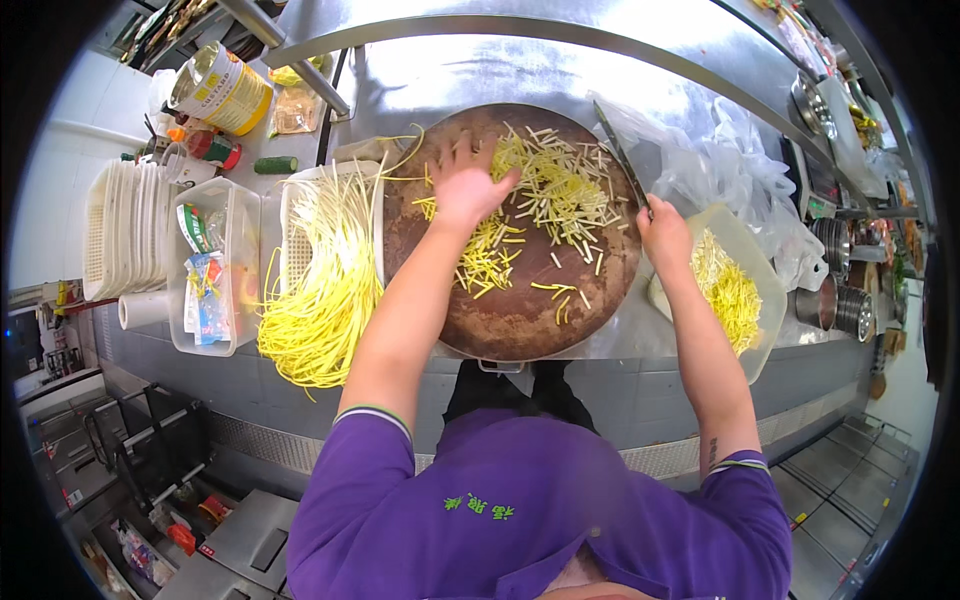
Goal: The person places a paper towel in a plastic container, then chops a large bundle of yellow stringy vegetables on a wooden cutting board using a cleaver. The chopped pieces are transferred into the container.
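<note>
My left hand [466, 184] lies with spread fingers on the upper left of a round wooden chopping block [517, 322], beside cut yellow chives [562, 187] scattered over the block. My right hand [665, 232] is closed around the handle of a kitchen knife [621, 150], whose blade points up and away along the block's right edge. Long uncut yellow chives [330, 300] hang over the front of a white plastic basket [295, 247] left of the block. Right of it, partly behind my right forearm, a translucent plastic tub [769, 315] holds more cut chives [731, 296].
A clear bin [244, 300] with packets, stacked white baskets [124, 225], a cucumber piece [275, 165] and a custard powder tin [221, 88] stand at the left. Plastic bags [739, 165] lie back right, near metal containers [816, 300]. A steel shelf rail [525, 28] crosses above the table.
</note>
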The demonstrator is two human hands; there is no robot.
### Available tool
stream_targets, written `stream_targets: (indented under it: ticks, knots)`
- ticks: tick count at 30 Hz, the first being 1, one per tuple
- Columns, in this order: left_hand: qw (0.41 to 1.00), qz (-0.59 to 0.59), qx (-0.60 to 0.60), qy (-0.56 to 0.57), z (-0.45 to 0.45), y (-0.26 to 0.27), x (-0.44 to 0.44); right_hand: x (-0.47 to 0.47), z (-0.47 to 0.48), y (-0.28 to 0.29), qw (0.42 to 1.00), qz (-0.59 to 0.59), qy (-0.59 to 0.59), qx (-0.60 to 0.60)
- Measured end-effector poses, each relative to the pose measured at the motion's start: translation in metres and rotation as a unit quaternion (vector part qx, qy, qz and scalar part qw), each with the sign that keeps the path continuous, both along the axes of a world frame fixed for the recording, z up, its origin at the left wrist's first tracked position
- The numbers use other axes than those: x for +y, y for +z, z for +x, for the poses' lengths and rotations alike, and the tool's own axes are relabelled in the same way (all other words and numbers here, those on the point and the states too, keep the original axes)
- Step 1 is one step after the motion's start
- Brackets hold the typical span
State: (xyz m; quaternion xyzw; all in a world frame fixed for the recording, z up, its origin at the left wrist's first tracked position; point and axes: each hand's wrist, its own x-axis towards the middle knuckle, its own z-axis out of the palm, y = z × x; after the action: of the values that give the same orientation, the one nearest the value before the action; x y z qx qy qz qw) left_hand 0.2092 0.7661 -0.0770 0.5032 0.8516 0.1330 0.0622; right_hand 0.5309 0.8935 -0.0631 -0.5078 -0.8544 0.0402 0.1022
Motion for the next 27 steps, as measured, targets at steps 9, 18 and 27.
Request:
stream_targets:
  ticks: [9,18,27]
  knots:
    - [0.988,0.028,-0.063,-0.14,0.053,0.0,-0.035,-0.061,-0.041,0.009,0.989,0.02,0.142,-0.04]
    - [0.962,0.216,-0.071,-0.154,0.016,0.012,-0.122,-0.074,-0.012,0.025,0.982,0.018,0.182,0.047]
    - [0.968,0.24,-0.039,0.066,-0.053,-0.039,-0.105,-0.045,0.01,0.013,0.999,-0.018,-0.007,0.03]
